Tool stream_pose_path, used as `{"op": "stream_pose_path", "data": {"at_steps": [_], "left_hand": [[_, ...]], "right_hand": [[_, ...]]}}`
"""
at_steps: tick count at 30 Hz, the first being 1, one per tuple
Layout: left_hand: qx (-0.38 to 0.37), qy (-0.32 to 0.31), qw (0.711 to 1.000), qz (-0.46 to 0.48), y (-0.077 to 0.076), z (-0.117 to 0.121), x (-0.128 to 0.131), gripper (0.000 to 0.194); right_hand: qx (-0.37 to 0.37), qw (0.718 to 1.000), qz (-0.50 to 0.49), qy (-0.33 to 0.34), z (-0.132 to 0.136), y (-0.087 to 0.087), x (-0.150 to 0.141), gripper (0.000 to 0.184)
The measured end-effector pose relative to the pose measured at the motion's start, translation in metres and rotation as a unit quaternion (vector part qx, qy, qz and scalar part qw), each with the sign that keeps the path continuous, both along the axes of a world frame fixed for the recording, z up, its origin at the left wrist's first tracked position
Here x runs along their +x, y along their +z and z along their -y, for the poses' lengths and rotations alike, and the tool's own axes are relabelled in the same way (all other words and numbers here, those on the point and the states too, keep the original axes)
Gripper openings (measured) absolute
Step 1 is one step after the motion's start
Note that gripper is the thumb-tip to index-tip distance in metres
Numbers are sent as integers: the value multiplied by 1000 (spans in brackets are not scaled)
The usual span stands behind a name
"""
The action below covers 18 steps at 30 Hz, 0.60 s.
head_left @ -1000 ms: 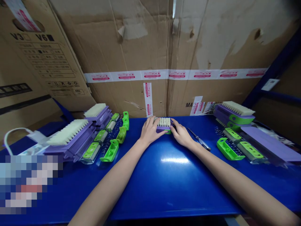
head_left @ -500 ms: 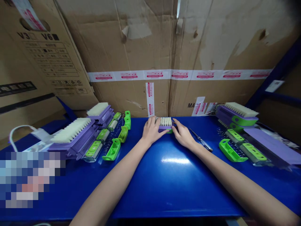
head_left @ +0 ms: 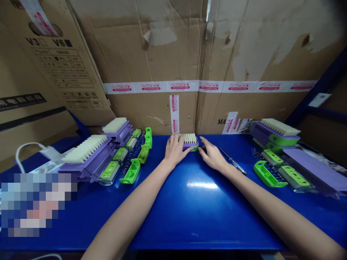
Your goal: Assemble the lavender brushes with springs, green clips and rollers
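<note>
A brush point(head_left: 190, 141) with white bristles, a purple body and a green end piece lies bristles up at the far edge of the blue table point(head_left: 189, 209). My left hand point(head_left: 175, 148) covers its left part, fingers over the far side and thumb along the near side. Just beside the right end is my right hand point(head_left: 211, 153), its fingers apart and holding nothing. A screwdriver point(head_left: 233, 161) with a clear handle lies to the right of that hand.
Purple brushes point(head_left: 84, 148) stand at the left, beside clear-cased green parts point(head_left: 110, 171), springs and green end pieces point(head_left: 131, 171). More brushes point(head_left: 280, 128), a green end piece point(head_left: 268, 176) and a purple panel point(head_left: 314, 166) are at the right. Cardboard point(head_left: 151, 61) forms the back wall.
My right hand has come slightly away from the brush's right end, showing more of the purple and green there. My left hand stays on the brush. The view has shifted slightly.
</note>
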<state>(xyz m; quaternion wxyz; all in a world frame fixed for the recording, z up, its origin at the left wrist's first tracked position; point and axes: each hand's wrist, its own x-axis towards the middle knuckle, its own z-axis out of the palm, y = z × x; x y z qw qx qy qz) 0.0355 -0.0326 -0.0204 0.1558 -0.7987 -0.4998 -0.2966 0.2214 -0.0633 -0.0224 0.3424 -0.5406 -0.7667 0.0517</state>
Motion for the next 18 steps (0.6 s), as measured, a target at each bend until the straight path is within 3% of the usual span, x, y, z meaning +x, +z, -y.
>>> {"op": "stream_pose_path", "data": {"at_steps": [5, 11, 14, 18], "left_hand": [[-6, 2, 1000, 4, 2, 1, 0, 66], [-13, 2, 1000, 6, 3, 2, 1, 65], [-12, 4, 1000, 3, 3, 1, 0, 66], [-8, 1, 1000, -4, 2, 0, 0, 67]], "right_hand": [[33, 996, 75, -46, 15, 44, 6, 41], [95, 988, 34, -116, 53, 108, 37, 27], [56, 981, 81, -167, 69, 117, 67, 21], [-49, 956, 180, -225, 68, 99, 121, 16]]}}
